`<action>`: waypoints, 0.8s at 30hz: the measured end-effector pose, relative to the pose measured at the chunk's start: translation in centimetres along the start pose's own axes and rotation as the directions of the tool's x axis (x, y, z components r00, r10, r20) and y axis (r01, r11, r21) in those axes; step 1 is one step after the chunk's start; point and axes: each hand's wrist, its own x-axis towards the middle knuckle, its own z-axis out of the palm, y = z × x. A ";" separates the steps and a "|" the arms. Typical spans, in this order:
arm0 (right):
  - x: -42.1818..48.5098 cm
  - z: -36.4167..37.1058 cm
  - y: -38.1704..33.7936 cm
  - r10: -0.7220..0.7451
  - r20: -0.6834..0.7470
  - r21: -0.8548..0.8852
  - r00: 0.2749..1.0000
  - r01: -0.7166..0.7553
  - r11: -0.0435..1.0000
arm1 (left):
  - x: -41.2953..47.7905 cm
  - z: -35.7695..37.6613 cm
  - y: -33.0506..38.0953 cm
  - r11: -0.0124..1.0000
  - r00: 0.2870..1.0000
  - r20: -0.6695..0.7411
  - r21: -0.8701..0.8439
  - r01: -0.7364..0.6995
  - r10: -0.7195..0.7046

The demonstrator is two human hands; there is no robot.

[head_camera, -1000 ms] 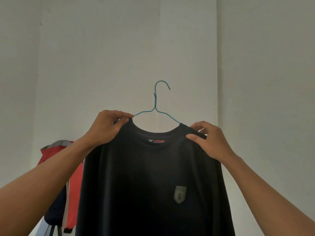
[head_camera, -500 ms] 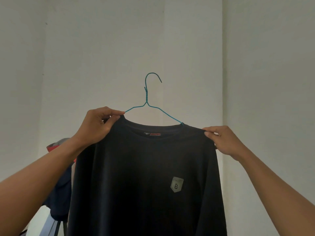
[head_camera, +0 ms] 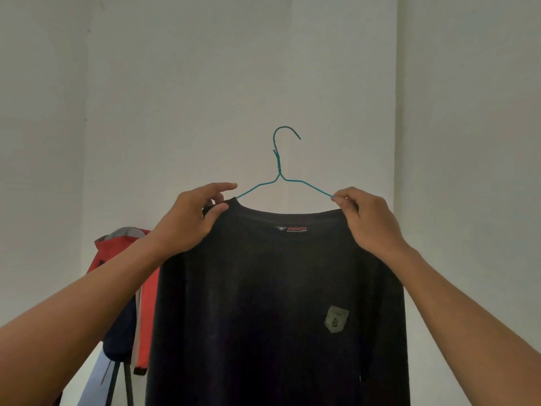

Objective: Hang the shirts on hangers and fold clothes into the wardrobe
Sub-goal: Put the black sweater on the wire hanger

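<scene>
Teal wire hanger [head_camera: 277, 164] rises from the neck of a dark shirt [head_camera: 278, 288], which a person holds up at chest height before a plain white wall [head_camera: 205, 83]; the hook catches on nothing, so both hands carry the whole load. The left hand [head_camera: 190, 221] pinches the cloth at the shoulder beside the collar, thumb under and fingers over; the right hand [head_camera: 369, 221] pinches the collar's other edge just where the wire slips under the cloth, though whether the wire itself is in that pinch cannot be told. Both sloping arms of the hanger show bare above the neckline, so the shoulders look not yet fully seated; if either hand lets go now, the shirt could slide down the thin, slick wire and drop, or the wide neck could slip off one arm and leave the garment lopsided. A small grey badge [head_camera: 336, 319] sits on the chest. A red jacket [head_camera: 117, 250] hangs behind, at the left. No wardrobe, rail or other container is in view, so nothing can be said of what one holds.
</scene>
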 end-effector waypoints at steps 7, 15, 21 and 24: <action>-1.2 0.9 0.5 0.110 -0.034 -0.001 0.993 -0.110 0.994 | -2.5 1.4 0.5 0.983 1.000 0.013 0.184 -0.015 0.013; -4.2 -2.2 -2.9 -0.024 -0.017 0.018 1.000 0.025 1.000 | -4.0 -1.8 3.5 0.828 0.984 0.176 0.547 -0.125 0.032; -8.4 -7.6 -9.9 -0.112 0.149 -0.375 0.982 0.161 0.913 | -5.7 -8.4 7.2 0.851 0.994 0.089 0.516 -0.100 0.063; -11.1 -10.6 -14.9 -0.106 0.118 -0.504 0.987 0.151 0.851 | -7.4 -12.3 9.7 0.856 0.993 0.067 0.502 -0.121 0.102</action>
